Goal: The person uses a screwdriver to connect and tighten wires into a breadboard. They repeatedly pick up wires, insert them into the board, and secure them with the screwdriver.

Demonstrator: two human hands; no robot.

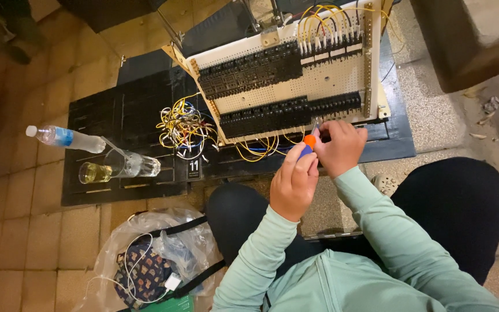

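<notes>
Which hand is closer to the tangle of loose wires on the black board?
Left. The left hand is just right of the wire tangle; the right hand is farther right.

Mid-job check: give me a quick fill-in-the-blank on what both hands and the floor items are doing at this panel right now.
1. The left hand grips a screwdriver whose handle is blue and ____.
2. The right hand works at the ____ edge of the perforated panel.
3. The plastic bottle on the floor lies on its ____.

Missing words: orange; bottom; side
</notes>
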